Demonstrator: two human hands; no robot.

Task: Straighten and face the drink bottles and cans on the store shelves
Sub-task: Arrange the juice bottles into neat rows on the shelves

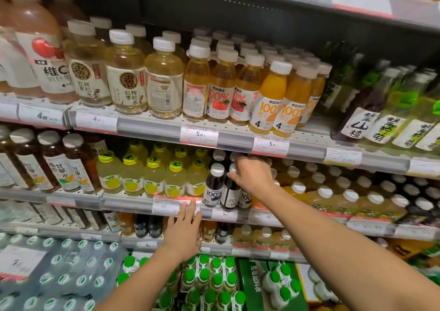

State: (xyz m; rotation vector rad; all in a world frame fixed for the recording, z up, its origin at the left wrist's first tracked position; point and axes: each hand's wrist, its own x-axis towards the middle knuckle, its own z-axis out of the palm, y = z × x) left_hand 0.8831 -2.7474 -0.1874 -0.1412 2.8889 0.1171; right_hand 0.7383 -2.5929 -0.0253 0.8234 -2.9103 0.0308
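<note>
Head view: in the middle of the frame, the right hand [250,176] is curled round the neck of a dark juice bottle [229,192] on the second shelf [133,202] from the top. This bottle stands at the front edge of the shelf, a bit tilted, and its label shows mostly small print and not the big "100%". Just to its left stands another dark bottle [213,186] with its "100%" facing out. To the left of that one is a row of yellow lemon drinks [153,179].

The left hand [184,232] is lower, in the middle bottom part of the frame. Its fingers are straight and flat, and the tips look like they touch the price strip [176,204] at the shelf edge, though the blur makes that hard to tell. It holds nothing.

The step in hand seems to be turning the dark bottle so its front faces out. The next move likely needs a small twist of the wrist, then setting the bottle upright in line with its neighbor. On the top shelf, one pale tea bottle [164,82] and one apple juice bottle [196,84] also show their backs, so they probably need turning too.
</note>
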